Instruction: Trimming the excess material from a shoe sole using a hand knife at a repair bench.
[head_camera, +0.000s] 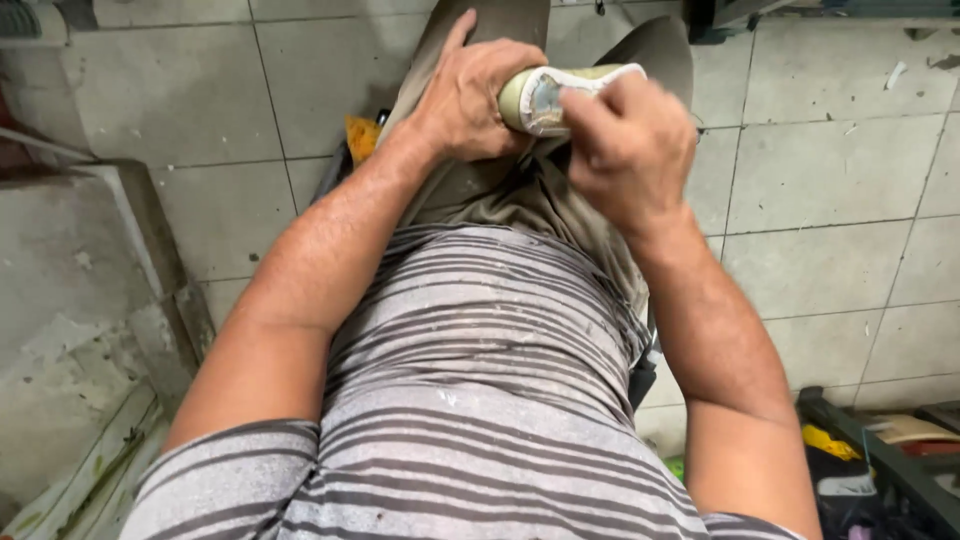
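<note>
1. Pale square floor tiles (820, 180) with dark grout fill the background, and the person sits above them in a grey striped shirt (480, 400) and khaki trousers (520, 190).
2. Resting on the lap, far from the body, is a pale green shoe (560, 92) with a white rim; its worn end faces the camera and its long axis runs left to right, tilted slightly up on the right.
3. From the left side, the left hand (470, 95) is curled around the shoe, fingers closed over the top, gripping it firmly against the thigh.
4. On the near right, the right hand (630, 140) sits touching the shoe, fingers bunched and pinched at the white rim; whether it holds a small tool or cloth cannot be told.
5. Both hands meet the shoe, the left covering its left end, the right overlapping its near edge.
6. Further out, a stained concrete step (90, 290) lies at left, and a dark tray of odds and ends (880, 470) sits at near right.
</note>
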